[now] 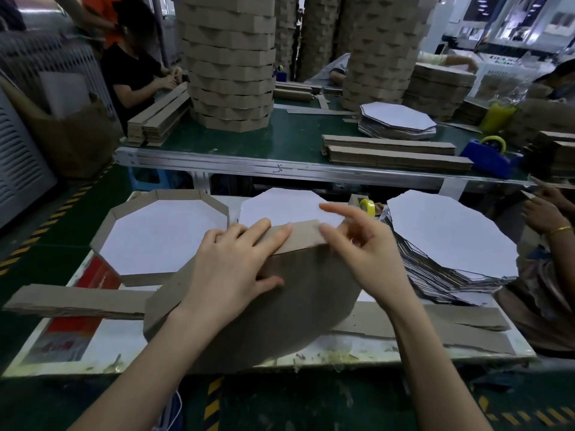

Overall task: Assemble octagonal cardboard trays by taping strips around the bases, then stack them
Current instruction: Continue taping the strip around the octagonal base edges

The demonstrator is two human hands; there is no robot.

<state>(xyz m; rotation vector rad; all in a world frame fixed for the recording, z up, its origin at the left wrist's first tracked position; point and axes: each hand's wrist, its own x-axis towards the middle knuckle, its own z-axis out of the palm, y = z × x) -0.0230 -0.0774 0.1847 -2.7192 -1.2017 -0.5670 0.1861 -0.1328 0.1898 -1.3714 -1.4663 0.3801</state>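
Only the person's arms and hands showed. The left forearm (146, 362) and the right forearm (426, 353) were bare along the whole stretch in view, with no sleeve edge, cuff or glove on either. The left hand (230, 269) and right hand (370, 259) were likewise uncovered, with slim fingers (249, 236) and nails that looked short and plain. A small dark speck sat at the right hand's curled fingers; whether it was a ring could not be told. Under the left forearm lay a thin white cord (178, 409), perhaps part of the worn rig.
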